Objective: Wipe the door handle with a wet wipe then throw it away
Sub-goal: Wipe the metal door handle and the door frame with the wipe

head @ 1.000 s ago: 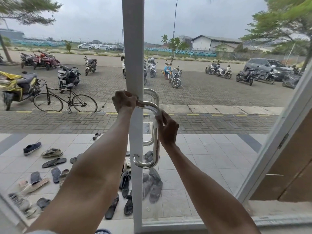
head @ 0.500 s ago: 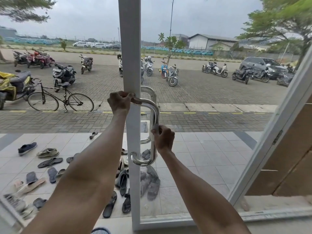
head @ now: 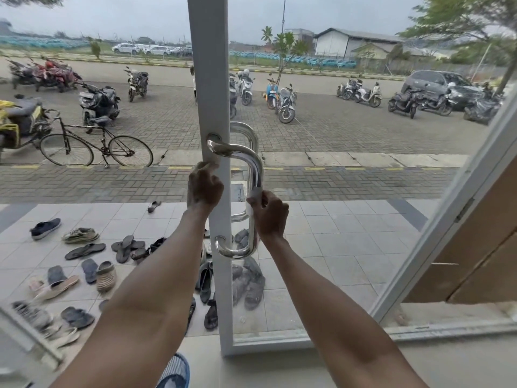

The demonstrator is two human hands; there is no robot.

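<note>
Your right hand (head: 270,217) is wrapped around the upright bar of the chrome door handle (head: 256,175), fingers closed on it, with the white wet wipe (head: 254,195) pinched between your fingertips and the metal at the top of your grip. Your left hand (head: 204,186) is loosely curled with its fingers against the white door frame (head: 212,79), just below the handle's upper mount and off the handle itself. Through the glass you have scattered sandals (head: 84,250) on the tiles, a bicycle (head: 96,145) and parked scooters (head: 282,100). No writing is readable anywhere.
</note>
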